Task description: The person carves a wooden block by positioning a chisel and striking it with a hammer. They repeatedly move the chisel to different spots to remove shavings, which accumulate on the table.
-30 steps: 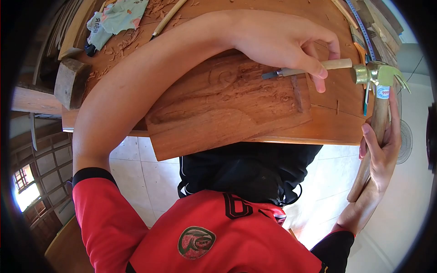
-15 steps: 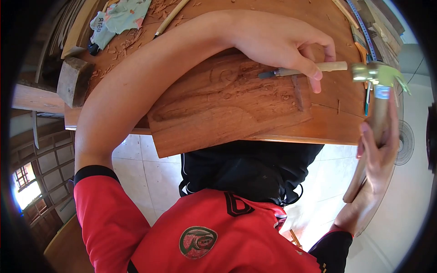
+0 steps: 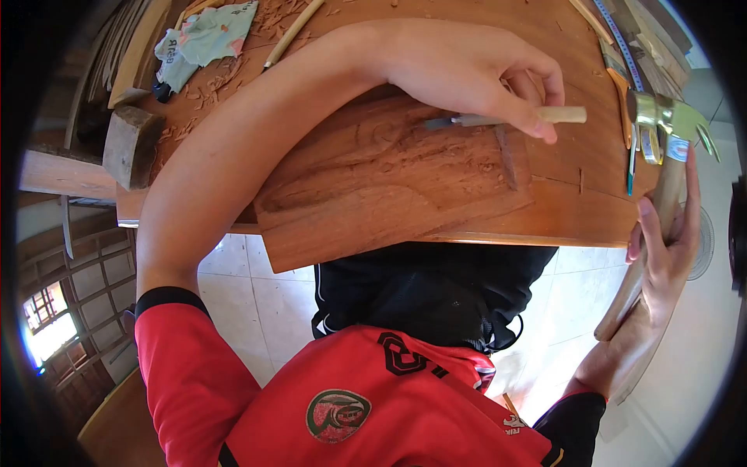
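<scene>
My left hand (image 3: 498, 86) holds a wood chisel (image 3: 566, 115) between thumb and fingers, its pale handle pointing right. The chisel lies nearly level, and its dark blade tip overlaps the upper part of a carved wooden board (image 3: 366, 202). The board shows grooves, raised shapes and small chips, and one corner juts past the near table edge. In my right hand (image 3: 661, 265), fingers wrap the wooden handle of a claw hammer (image 3: 665, 194). Its shiny metal head is up, to the right of the chisel handle and apart from it.
A second chisel-like tool (image 3: 294, 33) and a crumpled cloth (image 3: 214, 35) lie among shavings on the wooden table (image 3: 580, 210). A wooden block (image 3: 132, 148) sits at the left edge. A brush (image 3: 615, 70), a blue measuring tape (image 3: 620, 39) and several thin tools lie at right.
The hammer and my right hand have shifted right, away from the chisel handle. My left hand and the chisel have moved slightly left and up over the board.
</scene>
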### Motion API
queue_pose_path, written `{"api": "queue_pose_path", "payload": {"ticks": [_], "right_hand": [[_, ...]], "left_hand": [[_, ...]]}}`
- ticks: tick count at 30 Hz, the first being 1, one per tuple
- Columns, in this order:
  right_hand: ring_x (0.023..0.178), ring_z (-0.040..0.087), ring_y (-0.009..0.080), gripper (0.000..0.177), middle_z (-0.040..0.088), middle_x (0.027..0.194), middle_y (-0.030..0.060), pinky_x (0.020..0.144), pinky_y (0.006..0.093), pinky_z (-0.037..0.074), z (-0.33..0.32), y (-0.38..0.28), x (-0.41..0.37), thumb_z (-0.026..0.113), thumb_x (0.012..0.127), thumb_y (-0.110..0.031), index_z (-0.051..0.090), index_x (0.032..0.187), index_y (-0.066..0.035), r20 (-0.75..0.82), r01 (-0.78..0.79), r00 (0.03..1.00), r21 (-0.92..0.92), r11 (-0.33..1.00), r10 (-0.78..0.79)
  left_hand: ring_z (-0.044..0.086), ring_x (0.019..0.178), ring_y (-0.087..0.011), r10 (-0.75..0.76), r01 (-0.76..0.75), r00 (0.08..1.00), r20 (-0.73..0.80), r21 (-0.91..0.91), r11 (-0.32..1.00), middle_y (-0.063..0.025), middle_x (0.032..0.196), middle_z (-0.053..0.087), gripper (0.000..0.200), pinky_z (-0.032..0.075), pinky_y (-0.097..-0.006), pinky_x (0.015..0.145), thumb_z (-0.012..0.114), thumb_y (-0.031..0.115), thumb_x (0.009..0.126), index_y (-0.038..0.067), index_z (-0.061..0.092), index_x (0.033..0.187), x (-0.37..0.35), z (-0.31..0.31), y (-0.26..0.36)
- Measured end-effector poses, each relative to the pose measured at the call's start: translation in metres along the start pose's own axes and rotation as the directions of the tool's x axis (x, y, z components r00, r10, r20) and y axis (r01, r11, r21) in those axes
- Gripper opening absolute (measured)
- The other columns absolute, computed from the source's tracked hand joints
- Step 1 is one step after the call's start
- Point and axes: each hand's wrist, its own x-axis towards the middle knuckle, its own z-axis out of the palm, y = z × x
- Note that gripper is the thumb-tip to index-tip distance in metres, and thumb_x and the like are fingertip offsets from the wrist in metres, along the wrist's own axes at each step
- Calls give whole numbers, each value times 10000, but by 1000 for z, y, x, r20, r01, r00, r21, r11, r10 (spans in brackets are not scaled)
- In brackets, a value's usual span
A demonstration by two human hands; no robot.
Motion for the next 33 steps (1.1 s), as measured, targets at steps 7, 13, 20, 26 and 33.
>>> {"api": "queue_pose_path", "payload": {"ticks": [7,13,20,26,33], "right_hand": [[472,518,40,762,636,753,39,436,191,433,-1,-4,-1,607,970,25,252,1639,-62,6,6,1000,-27,1000,-6],[492,538,43,781,667,831,60,439,201,447,-5,-1,4,632,955,18,266,1638,-78,67,-10,998,-25,1000,12],[495,562,52,752,692,906,67,441,193,470,-10,8,2,648,960,-12,310,1626,-101,61,-57,996,-49,997,60],[486,539,31,734,719,985,91,417,187,445,1,4,-3,607,965,32,303,1624,-83,120,-27,992,-11,1000,28],[474,516,37,733,703,1094,89,409,196,442,21,-4,-8,601,975,5,299,1633,-105,143,-78,987,36,996,72]], "left_hand": [[673,873,-134,82,-85,996,-33,-102,991,-73,1105,795,447,500,-275,741,615,339,1033,-11,555,1304,12,3,-8],[590,686,-114,122,-101,988,92,-203,974,-185,1112,764,310,480,-287,640,553,201,1062,14,453,1288,18,-12,-6],[640,826,-141,62,-53,992,114,-83,995,-129,1145,771,351,495,-290,713,545,271,1070,8,495,1296,8,-16,2],[694,919,-170,13,-13,1000,13,44,999,-89,1113,791,448,510,-288,795,585,324,1051,-23,558,1332,16,2,-9],[691,894,-168,-28,27,999,34,26,999,-100,1093,793,436,511,-291,796,583,326,1051,-22,566,1314,14,2,1]]}}
